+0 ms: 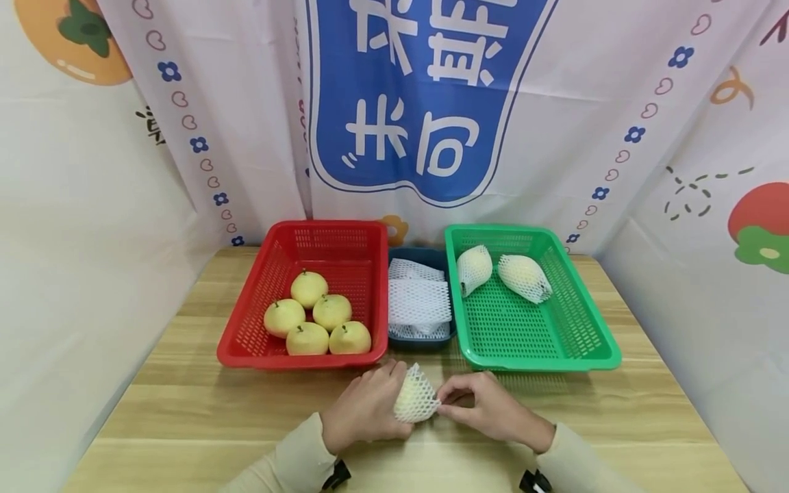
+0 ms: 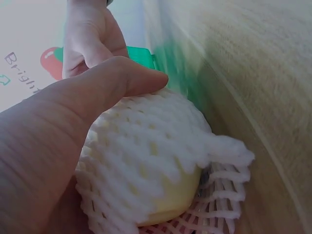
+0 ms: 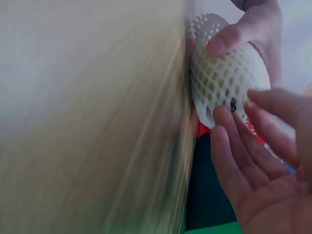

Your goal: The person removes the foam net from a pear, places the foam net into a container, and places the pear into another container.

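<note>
Near the table's front, my left hand point(image 1: 372, 404) grips a pale yellow pear point(image 2: 178, 195) that sits inside a white foam net sleeve point(image 1: 417, 397). The thumb of that hand lies over the net in the left wrist view. From the other side my right hand point(image 1: 487, 407) pinches the net's edge between thumb and fingertips. A dark stem point(image 3: 233, 104) shows through the mesh close to those fingertips. Part of the pear is bare of net in the left wrist view.
Behind the hands stand a red basket point(image 1: 246, 342) with several bare pears point(image 1: 333, 312), a dark blue bin point(image 1: 425, 344) of flat foam nets point(image 1: 420, 301), and a green basket point(image 1: 592, 342) with two netted pears point(image 1: 525, 277). Printed cloth point(image 1: 246, 123) hangs behind.
</note>
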